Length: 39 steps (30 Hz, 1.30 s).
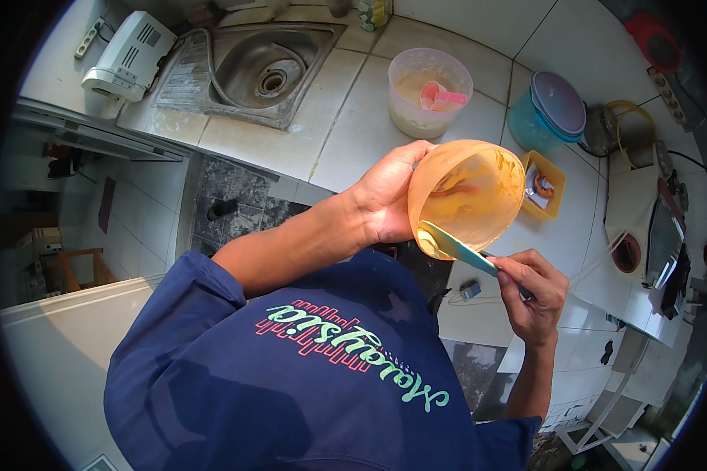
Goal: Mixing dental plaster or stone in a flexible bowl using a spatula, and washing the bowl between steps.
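Note:
My left hand (393, 192) grips an orange-yellow plastic bowl (479, 169) by its outer side, the fingers partly hidden behind it. The bowl is tilted so that its opening faces right and toward me, with yellow smears on the inner wall. In my right hand (532, 292) is a teal spatula (463, 253), its handle closed in the fingers. The blade rests at the bowl's lower rim, where a lump of pale yellow batter (430, 239) clings beside its tip.
Beyond the bowl, a clear tub (404, 78) of pale mixture holds a pink scoop (444, 96) on the tiled counter (353, 118). A teal lidded container (530, 118) and a yellow box (556, 206) stand to the right. A metal sink (236, 59) and white appliance (140, 53) are at far left.

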Motion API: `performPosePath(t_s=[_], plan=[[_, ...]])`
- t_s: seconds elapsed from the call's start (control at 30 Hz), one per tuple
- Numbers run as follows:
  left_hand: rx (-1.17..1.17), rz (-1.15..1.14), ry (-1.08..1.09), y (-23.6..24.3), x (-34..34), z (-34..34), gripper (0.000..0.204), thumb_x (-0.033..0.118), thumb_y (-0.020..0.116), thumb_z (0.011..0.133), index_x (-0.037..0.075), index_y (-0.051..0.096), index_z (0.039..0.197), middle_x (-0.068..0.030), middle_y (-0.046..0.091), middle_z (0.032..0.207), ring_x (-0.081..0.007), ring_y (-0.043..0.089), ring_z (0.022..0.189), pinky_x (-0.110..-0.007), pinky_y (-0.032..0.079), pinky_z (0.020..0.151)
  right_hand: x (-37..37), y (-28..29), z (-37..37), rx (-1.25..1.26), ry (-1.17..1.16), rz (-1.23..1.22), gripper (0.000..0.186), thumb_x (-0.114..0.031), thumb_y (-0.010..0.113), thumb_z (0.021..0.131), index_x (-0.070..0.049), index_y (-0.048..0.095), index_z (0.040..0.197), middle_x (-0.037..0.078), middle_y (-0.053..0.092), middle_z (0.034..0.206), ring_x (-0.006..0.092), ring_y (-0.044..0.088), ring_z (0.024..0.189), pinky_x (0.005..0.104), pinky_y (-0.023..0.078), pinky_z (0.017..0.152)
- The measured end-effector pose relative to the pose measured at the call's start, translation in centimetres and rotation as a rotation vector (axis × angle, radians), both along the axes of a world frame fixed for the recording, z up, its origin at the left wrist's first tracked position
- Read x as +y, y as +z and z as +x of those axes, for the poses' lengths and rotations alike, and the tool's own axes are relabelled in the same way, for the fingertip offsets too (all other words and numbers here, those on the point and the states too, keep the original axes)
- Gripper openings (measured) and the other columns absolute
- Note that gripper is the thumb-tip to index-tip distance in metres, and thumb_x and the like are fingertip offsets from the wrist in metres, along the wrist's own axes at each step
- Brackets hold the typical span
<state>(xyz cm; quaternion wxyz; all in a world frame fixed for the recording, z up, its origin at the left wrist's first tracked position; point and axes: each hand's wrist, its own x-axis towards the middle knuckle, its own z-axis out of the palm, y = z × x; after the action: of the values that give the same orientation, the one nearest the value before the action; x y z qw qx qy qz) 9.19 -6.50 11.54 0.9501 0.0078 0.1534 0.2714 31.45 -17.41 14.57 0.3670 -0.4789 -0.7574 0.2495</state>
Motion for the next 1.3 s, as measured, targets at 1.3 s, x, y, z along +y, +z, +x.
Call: performPosePath(t_s=[1.3], plan=[[0.661, -0.318, 0.624, -10.3, -5.5, -10.1, 0.048, 0.029, 0.026, 0.096, 0.006, 0.048, 0.132, -0.0143, 0.05, 0.132, -0.0307, 0.049, 0.122, -0.053, 0.039, 0.104, -5.3, -20.1, -5.1, -0.236, -0.702, -0.099, 0.028, 0.004, 0.059, 0.084, 0.0, 0.064, 0.111, 0.014, 0.06, 0.09, 0.0293, 0.064, 0.071, 0.0364, 0.052, 0.06]])
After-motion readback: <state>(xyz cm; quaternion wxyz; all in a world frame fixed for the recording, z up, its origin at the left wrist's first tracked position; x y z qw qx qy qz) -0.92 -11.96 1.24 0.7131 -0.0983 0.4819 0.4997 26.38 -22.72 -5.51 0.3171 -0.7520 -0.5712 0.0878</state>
